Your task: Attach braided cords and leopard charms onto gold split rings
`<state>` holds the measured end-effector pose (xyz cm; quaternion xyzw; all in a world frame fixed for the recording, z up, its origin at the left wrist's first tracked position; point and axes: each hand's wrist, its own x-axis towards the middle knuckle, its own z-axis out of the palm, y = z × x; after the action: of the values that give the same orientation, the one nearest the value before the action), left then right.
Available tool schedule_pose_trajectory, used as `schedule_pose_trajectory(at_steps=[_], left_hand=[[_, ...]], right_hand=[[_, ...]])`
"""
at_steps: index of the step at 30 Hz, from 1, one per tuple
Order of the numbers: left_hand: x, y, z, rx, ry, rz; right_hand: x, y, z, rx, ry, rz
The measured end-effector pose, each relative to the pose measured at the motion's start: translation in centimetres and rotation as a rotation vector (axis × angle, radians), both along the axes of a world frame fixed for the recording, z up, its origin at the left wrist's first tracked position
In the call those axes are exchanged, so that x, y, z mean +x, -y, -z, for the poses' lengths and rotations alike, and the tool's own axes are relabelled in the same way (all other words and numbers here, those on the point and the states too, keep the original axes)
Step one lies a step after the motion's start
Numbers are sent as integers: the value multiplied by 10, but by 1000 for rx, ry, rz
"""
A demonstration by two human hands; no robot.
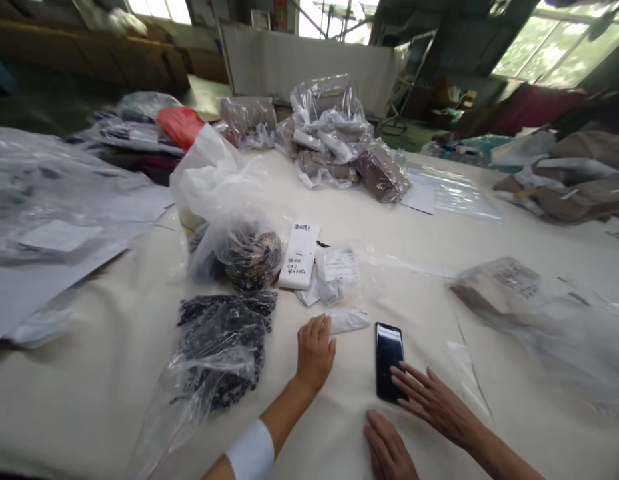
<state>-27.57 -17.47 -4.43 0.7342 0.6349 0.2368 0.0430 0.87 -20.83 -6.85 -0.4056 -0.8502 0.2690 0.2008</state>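
Observation:
My left hand (315, 352) rests palm down on the cream table (114, 373), fingers stretched out and its fingertips at a small white packet (350, 320). A white band (251, 455) wraps that forearm. My right hand (429, 400) is spread open, its fingertips on the lower end of a black phone (389, 353) that lies flat on the table. The thumb (389, 452) points left below the phone. Neither hand holds anything.
A clear bag of dark beaded items (224, 340) lies left of my left hand. Behind it are a white plastic bag (214, 180), a handwritten white label (300, 255), and clear bags at right (504, 287). Bagged brown goods (339, 140) pile at the far side.

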Motion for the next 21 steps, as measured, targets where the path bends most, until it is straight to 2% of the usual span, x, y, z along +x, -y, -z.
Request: schedule_pose_trajectory(at_steps=[3, 5, 7, 10, 12, 14, 16, 19, 21], left_hand=[[-6, -41, 0, -68, 5, 58], [-5, -50, 4, -91, -11, 81], [-3, -48, 7, -90, -40, 97], [-3, -34, 11, -57, -93, 151], [-4, -19, 13, -38, -130, 196], [-5, -2, 15, -26, -167, 232], [-7, 13, 17, -27, -190, 273], [-13, 25, 19, -45, -150, 350], [-16, 22, 18, -57, -104, 337]], right_hand=[[11, -29, -9, -56, 31, 30], [7, -24, -6, -44, 19, 74], [-9, -2, 1, -1, -12, 134], [-49, 37, 9, 61, -82, 184], [-74, 49, 9, 132, -149, 246], [-89, 39, 5, 268, -212, 454], [-93, 14, 0, 312, -236, 529], [-91, -25, -1, 323, -183, 412], [-94, -37, 0, 331, -95, 329]])
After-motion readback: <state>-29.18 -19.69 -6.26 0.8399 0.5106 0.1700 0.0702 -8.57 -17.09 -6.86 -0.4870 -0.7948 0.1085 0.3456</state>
